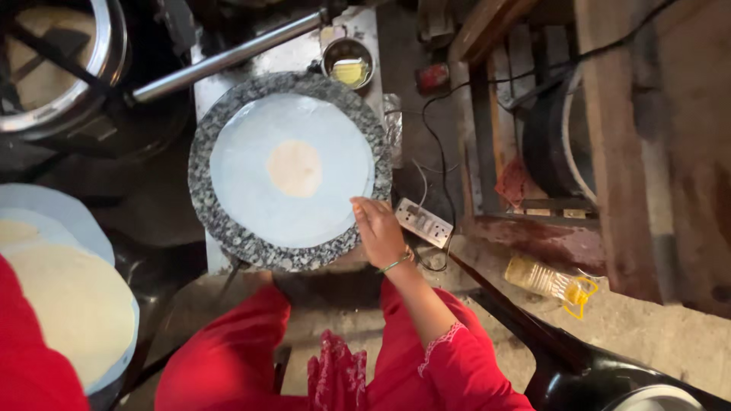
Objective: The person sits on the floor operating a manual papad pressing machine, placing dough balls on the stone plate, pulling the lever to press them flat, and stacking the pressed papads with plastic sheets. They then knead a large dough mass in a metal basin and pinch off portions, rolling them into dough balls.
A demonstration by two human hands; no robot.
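Observation:
A round speckled granite plate sits in front of me, covered by a pale blue round sheet. A small flattened dough disc lies at the sheet's centre. My right hand rests at the plate's near right edge, fingertips touching the rim of the blue sheet, holding nothing. A green bangle is on that wrist. My left hand is out of sight; only a red sleeve shows at the lower left.
A long metal lever crosses above the plate. A small steel bowl with yellow fat stands behind it. A white power strip lies right of my hand. Rolled flatbreads on blue sheets are stacked left. An oil bottle lies on the floor.

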